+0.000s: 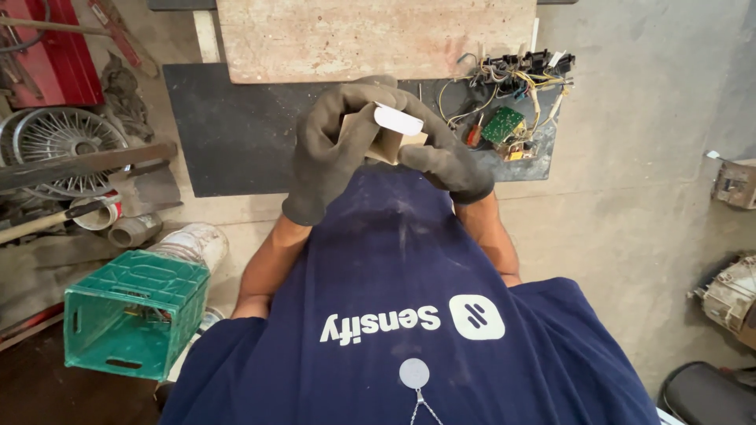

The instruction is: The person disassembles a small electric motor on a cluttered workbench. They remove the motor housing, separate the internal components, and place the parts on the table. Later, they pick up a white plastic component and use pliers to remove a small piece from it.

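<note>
Two gloved hands hold one small tan block with a white piece on top.

The left hand (331,149) has a closed grip around the tan block (387,142), and the right hand (449,165) pinches it from the other side, just under the white piece (398,120). The block is up in the air, in front of the blue shirt (409,315). Past it, on the floor, lie one black mat (236,134), one green circuit board (502,124) with tangled wires (516,79), and one green crate (134,319).

Green crate (134,319), dark grey gloves (331,149)
</note>
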